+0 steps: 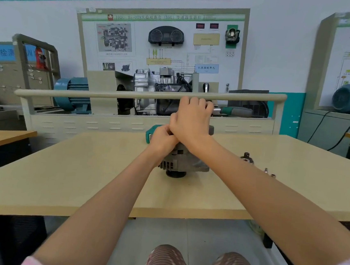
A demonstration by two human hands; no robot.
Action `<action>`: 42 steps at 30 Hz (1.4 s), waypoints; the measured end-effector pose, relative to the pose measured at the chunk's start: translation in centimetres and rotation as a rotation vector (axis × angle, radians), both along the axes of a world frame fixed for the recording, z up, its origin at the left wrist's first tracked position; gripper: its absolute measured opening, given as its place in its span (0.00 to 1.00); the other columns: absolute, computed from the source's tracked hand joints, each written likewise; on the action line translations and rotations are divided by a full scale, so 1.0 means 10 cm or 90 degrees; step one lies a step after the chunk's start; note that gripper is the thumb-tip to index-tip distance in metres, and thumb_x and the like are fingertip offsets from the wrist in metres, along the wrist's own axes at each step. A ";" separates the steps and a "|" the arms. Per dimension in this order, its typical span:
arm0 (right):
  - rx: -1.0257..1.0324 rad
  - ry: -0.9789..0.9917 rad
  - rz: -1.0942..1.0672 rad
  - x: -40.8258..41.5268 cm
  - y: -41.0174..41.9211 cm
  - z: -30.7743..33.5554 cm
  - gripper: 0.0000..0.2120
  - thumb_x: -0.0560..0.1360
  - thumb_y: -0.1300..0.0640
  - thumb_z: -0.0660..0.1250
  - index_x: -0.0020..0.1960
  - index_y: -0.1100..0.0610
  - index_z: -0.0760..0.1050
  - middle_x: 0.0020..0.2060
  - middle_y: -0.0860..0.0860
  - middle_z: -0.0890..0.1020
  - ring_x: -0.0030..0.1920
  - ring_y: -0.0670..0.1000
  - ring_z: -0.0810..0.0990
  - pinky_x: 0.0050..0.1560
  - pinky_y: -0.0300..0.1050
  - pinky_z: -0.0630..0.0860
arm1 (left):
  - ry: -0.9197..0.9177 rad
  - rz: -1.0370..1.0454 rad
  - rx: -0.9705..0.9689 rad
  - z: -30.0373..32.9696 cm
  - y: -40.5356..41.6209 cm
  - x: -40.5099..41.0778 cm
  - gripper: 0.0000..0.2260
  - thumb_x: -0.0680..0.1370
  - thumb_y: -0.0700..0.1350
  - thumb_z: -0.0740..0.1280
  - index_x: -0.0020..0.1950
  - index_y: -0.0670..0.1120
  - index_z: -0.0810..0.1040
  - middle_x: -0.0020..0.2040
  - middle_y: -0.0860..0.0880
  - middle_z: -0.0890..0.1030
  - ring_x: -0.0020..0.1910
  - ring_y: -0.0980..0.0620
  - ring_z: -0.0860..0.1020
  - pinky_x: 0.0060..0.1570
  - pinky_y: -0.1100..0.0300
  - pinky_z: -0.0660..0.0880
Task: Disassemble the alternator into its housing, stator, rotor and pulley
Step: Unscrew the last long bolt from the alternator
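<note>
The grey alternator (pixel 185 163) stands on the beige table (pixel 80 176) with its black pulley (pixel 175 173) at the bottom, facing me. My left hand (pixel 162 140) curls over the alternator's upper left side and grips it. Above it, my right hand (pixel 190 116) is wrapped round the head end of a wrench. The wrench's green and grey handle (pixel 237 112) sticks out to the right. What the wrench head sits on is hidden by my hands.
A teal object (pixel 151 131) lies just behind my left hand. A socket piece (pixel 246 157) and two small metal parts (pixel 269 173) lie on the table to the right. A bench rail (pixel 109 95) and training equipment stand behind the table.
</note>
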State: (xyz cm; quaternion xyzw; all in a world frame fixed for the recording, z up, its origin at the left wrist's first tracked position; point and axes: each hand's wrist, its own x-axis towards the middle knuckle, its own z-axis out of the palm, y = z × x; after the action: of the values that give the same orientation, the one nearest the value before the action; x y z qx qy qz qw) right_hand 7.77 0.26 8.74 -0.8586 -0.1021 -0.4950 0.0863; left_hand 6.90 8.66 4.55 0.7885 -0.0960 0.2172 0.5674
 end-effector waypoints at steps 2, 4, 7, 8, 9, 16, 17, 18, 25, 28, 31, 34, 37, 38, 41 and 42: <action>0.077 -0.019 0.114 0.00 -0.03 0.01 0.10 0.74 0.52 0.58 0.44 0.57 0.72 0.42 0.52 0.76 0.50 0.55 0.71 0.56 0.50 0.59 | -0.006 -0.023 0.003 0.00 0.03 0.00 0.08 0.76 0.38 0.66 0.41 0.50 0.78 0.33 0.54 0.82 0.36 0.59 0.79 0.31 0.69 0.72; 0.147 0.011 0.219 0.02 -0.04 0.04 0.14 0.75 0.54 0.58 0.31 0.55 0.66 0.31 0.47 0.70 0.44 0.52 0.68 0.55 0.48 0.56 | -0.016 -0.057 0.003 -0.01 0.05 -0.02 0.07 0.76 0.40 0.68 0.42 0.51 0.79 0.33 0.58 0.82 0.34 0.64 0.79 0.31 0.73 0.71; 0.315 0.100 0.427 0.03 -0.07 0.12 0.23 0.75 0.61 0.60 0.23 0.54 0.59 0.20 0.47 0.63 0.31 0.48 0.64 0.50 0.46 0.62 | -0.007 -0.078 -0.006 -0.01 0.03 -0.02 0.04 0.77 0.44 0.69 0.49 0.51 0.83 0.40 0.56 0.84 0.41 0.61 0.80 0.37 0.71 0.72; 0.389 0.137 0.501 0.04 -0.08 0.14 0.23 0.75 0.62 0.60 0.22 0.55 0.59 0.19 0.48 0.63 0.28 0.49 0.63 0.44 0.45 0.64 | -0.004 -0.076 -0.010 -0.01 0.03 -0.01 0.07 0.77 0.45 0.69 0.53 0.50 0.83 0.43 0.56 0.84 0.44 0.60 0.80 0.40 0.69 0.73; 0.458 0.182 0.567 0.05 -0.10 0.16 0.23 0.75 0.63 0.59 0.22 0.56 0.61 0.18 0.49 0.64 0.26 0.50 0.64 0.40 0.43 0.65 | 0.000 -0.075 -0.018 -0.01 0.02 -0.01 0.09 0.77 0.45 0.69 0.56 0.49 0.82 0.45 0.55 0.84 0.46 0.59 0.80 0.43 0.67 0.73; 0.639 0.318 0.705 0.07 -0.15 0.27 0.23 0.77 0.62 0.55 0.22 0.57 0.63 0.18 0.52 0.66 0.26 0.48 0.71 0.44 0.40 0.73 | 0.005 -0.082 -0.028 0.01 0.02 -0.03 0.09 0.76 0.44 0.70 0.56 0.47 0.83 0.49 0.51 0.85 0.49 0.56 0.81 0.45 0.66 0.73; 0.574 0.276 0.646 0.06 -0.14 0.24 0.23 0.77 0.61 0.56 0.22 0.58 0.63 0.18 0.50 0.67 0.25 0.46 0.70 0.41 0.41 0.72 | 0.007 -0.086 -0.032 0.02 0.02 -0.03 0.07 0.76 0.43 0.70 0.54 0.47 0.83 0.46 0.52 0.85 0.46 0.57 0.81 0.42 0.67 0.74; 0.465 0.210 0.566 0.05 -0.14 0.20 0.23 0.77 0.61 0.57 0.23 0.57 0.63 0.18 0.48 0.67 0.24 0.46 0.68 0.36 0.41 0.69 | 0.009 -0.089 -0.032 0.03 0.02 -0.04 0.04 0.76 0.42 0.70 0.50 0.48 0.83 0.43 0.53 0.84 0.42 0.58 0.81 0.39 0.69 0.74; 0.027 -0.037 -0.009 -0.07 -0.05 -0.08 0.14 0.73 0.53 0.58 0.54 0.61 0.71 0.47 0.56 0.76 0.47 0.57 0.73 0.54 0.51 0.65 | -0.006 -0.020 0.015 0.02 0.01 -0.02 0.10 0.77 0.34 0.63 0.44 0.48 0.79 0.35 0.52 0.79 0.35 0.57 0.76 0.28 0.70 0.70; 0.099 -0.045 0.063 -0.09 -0.02 -0.19 0.14 0.73 0.55 0.56 0.53 0.61 0.71 0.48 0.56 0.74 0.50 0.56 0.70 0.60 0.49 0.62 | -0.013 -0.021 0.013 0.03 0.00 -0.04 0.13 0.78 0.34 0.61 0.41 0.51 0.76 0.34 0.52 0.78 0.33 0.57 0.74 0.25 0.72 0.68; 0.203 -0.037 0.186 -0.07 -0.01 -0.16 0.10 0.73 0.55 0.59 0.48 0.61 0.72 0.45 0.53 0.72 0.49 0.52 0.67 0.66 0.51 0.59 | -0.009 -0.035 0.025 0.04 0.01 -0.05 0.12 0.78 0.36 0.61 0.41 0.51 0.76 0.35 0.52 0.79 0.35 0.58 0.75 0.26 0.72 0.69; 0.303 -0.007 0.348 -0.06 -0.04 -0.08 0.08 0.74 0.58 0.61 0.36 0.59 0.69 0.37 0.51 0.70 0.43 0.50 0.65 0.62 0.49 0.61 | 0.004 -0.061 0.032 0.04 0.03 -0.07 0.09 0.78 0.38 0.65 0.43 0.52 0.79 0.36 0.56 0.81 0.38 0.59 0.78 0.31 0.72 0.71; 0.482 0.134 0.574 -0.07 -0.12 0.04 0.13 0.71 0.56 0.55 0.29 0.58 0.64 0.29 0.53 0.68 0.35 0.50 0.66 0.42 0.43 0.63 | 0.015 -0.090 0.031 0.03 0.02 -0.09 0.09 0.78 0.44 0.67 0.56 0.50 0.82 0.49 0.52 0.84 0.50 0.55 0.80 0.47 0.65 0.74; 0.550 0.188 0.619 -0.07 -0.15 0.08 0.15 0.72 0.57 0.55 0.28 0.58 0.64 0.28 0.54 0.68 0.33 0.49 0.66 0.39 0.42 0.63 | 0.015 -0.091 0.025 0.04 0.02 -0.10 0.10 0.78 0.45 0.67 0.58 0.51 0.81 0.51 0.52 0.84 0.53 0.54 0.79 0.50 0.62 0.73; 0.649 0.288 0.668 0.02 -0.21 0.17 0.22 0.77 0.60 0.54 0.24 0.57 0.62 0.24 0.52 0.70 0.30 0.48 0.69 0.39 0.41 0.67 | 0.010 -0.092 0.004 0.04 0.01 -0.11 0.09 0.78 0.46 0.68 0.56 0.54 0.82 0.51 0.55 0.84 0.53 0.57 0.79 0.47 0.65 0.72; 0.668 0.302 0.689 0.04 -0.21 0.20 0.22 0.77 0.60 0.54 0.24 0.57 0.61 0.22 0.51 0.68 0.29 0.48 0.69 0.41 0.42 0.68 | 0.013 -0.090 0.001 0.04 0.00 -0.12 0.09 0.78 0.46 0.68 0.56 0.55 0.82 0.50 0.56 0.84 0.52 0.58 0.79 0.45 0.66 0.71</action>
State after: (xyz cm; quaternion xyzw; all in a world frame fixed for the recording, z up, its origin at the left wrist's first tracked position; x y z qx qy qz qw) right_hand 8.15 -1.86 10.74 -0.6196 -0.2377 -0.1716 0.7281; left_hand 5.72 8.71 4.94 0.7822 -0.1459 0.1688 0.5817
